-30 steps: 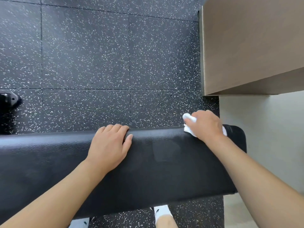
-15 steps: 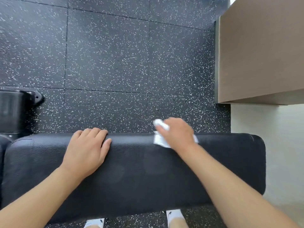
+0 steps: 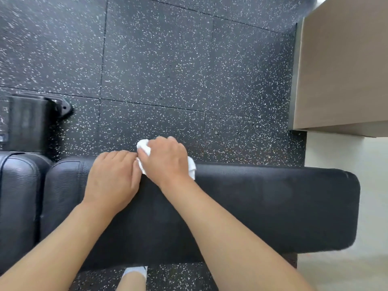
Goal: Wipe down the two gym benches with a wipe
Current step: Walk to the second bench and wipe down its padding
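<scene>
Wipe (image 3: 144,149) — bunched, seemingly — under right hand (image 3: 165,159) on bench (image 3: 273,202).

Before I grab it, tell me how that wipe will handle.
The wipe looks floppy: it sits bunched and creased under the right hand, with an edge spilling out on the bench. It is probably very light, a thin white wad. It would likely drag and crumple rather than slide when pushed.

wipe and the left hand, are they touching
Touching: the head view shows the left hand fingertips meeting the wipe held in the right hand.
</scene>
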Motion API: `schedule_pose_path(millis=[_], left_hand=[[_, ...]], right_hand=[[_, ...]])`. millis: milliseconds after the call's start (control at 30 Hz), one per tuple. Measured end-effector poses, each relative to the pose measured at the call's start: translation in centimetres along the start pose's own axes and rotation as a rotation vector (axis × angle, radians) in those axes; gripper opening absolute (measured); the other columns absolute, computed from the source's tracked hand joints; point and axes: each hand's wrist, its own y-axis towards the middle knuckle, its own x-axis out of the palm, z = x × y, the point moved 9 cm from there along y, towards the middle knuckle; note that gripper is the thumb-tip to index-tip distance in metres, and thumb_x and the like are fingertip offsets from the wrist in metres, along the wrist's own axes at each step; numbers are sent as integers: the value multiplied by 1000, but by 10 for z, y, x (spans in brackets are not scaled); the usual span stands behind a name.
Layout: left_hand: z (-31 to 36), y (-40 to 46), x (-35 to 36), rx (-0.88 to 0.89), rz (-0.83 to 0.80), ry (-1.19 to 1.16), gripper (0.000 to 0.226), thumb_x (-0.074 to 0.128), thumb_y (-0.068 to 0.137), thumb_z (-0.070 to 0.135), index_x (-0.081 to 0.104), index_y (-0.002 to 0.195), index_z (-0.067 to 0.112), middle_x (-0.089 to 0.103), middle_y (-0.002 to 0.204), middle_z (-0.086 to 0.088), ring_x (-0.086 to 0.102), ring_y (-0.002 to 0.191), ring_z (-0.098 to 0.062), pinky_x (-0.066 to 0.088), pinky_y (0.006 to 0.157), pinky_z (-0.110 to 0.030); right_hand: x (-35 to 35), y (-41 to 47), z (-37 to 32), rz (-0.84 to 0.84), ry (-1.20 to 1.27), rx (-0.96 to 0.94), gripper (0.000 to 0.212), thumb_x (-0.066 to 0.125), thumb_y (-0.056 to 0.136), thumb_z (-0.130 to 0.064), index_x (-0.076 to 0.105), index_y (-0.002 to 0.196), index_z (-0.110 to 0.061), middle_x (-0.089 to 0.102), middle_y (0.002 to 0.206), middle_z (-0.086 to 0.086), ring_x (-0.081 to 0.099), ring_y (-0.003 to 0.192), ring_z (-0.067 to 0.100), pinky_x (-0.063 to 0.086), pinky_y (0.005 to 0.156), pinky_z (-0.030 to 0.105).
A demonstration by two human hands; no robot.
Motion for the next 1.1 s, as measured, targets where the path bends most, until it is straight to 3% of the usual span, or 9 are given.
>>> schedule_pose_path(millis=[133,267,367,467,533,667,767,933,1100], left_hand=[[-43,-12,-11,31,3,67,46,38,102,38,73,116,11,74,108,-7,68,101,-36,45,92,-51],[-73,-17,-20,-1,27,67,45,37,102,38,72,115,13,73,108,-5,67,100,-35,45,88,-50],[-82,-17,-22,9,42,22,45,36,103,36,73,115,13,73,108,-4,67,98,-35,47,86,-49],[-86,-17,-23,36,71,-75,43,37,103,32,73,116,12,74,111,-5,67,101,-34,49,90,-49],[-95,-22,-26,16,108,-205,39,40,102,27,73,117,11,73,114,-4,66,106,-31,49,95,-48],[-127,-43,-30,-84,142,-392,32,46,105,13,67,129,9,68,127,-4,58,121,-24,44,103,-36],[-143,-55,-32,-142,124,-449,32,50,102,6,63,132,8,66,129,-5,56,122,-23,40,102,-31],[-137,-56,-38,-210,75,-458,39,54,102,12,61,140,11,62,140,-1,53,133,-22,40,113,-35],[-113,-51,-38,-145,108,-415,40,55,100,8,63,139,9,64,139,-5,51,134,-25,36,119,-38]], right_hand=[[-10,-7,24,13,90,10,50,41,98,-54,64,71,-20,54,71,-2,53,78,28,36,63,36],[-32,-24,134,-44,-31,268,55,37,95,-54,45,61,-12,51,65,-2,53,74,32,33,57,35],[-41,-31,163,-57,-126,344,49,36,92,-50,48,67,-11,52,67,-1,49,77,33,34,56,35],[-39,-26,108,33,-128,305,54,38,97,-52,44,58,-16,54,69,-2,51,82,31,48,69,40],[-26,-15,39,81,-88,194,54,43,99,-51,42,56,-18,50,65,-4,53,78,31,43,64,39],[15,10,-107,128,-64,-18,41,51,97,-50,72,77,-21,65,78,0,55,80,28,34,65,38],[24,17,-154,137,-41,-108,42,51,99,-53,73,83,-21,65,82,-1,57,83,28,37,67,39],[11,5,-84,99,45,-92,51,49,100,-60,44,65,-23,50,73,-4,52,80,27,33,64,35],[-15,-12,48,79,-51,159,58,42,97,-64,55,68,-15,54,73,-3,54,81,28,35,63,36]])
